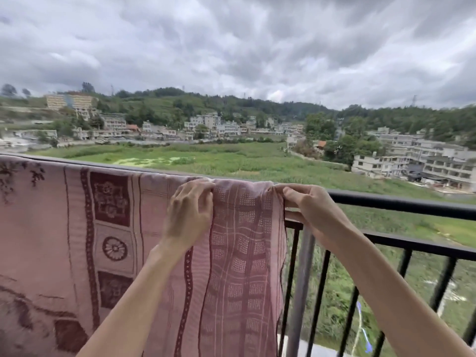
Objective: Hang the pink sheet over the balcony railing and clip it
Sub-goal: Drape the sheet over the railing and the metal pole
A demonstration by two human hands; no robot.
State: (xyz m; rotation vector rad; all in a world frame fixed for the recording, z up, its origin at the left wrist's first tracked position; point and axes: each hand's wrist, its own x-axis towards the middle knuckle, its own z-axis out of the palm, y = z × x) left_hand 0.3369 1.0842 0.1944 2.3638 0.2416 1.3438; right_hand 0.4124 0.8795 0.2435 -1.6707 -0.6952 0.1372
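The pink sheet [77, 240], patterned in dark red, hangs draped over the black balcony railing [401, 203] from the left edge of view to about the middle. My left hand [189, 212] pinches the sheet's top fold on the rail. My right hand [306, 210] grips the sheet's right edge where it bunches at the rail. No clip is visible.
Bare railing runs on to the right, with black vertical bars [318, 292] and a grey post [301, 292] below it. Beyond the railing lie a green field and buildings far below.
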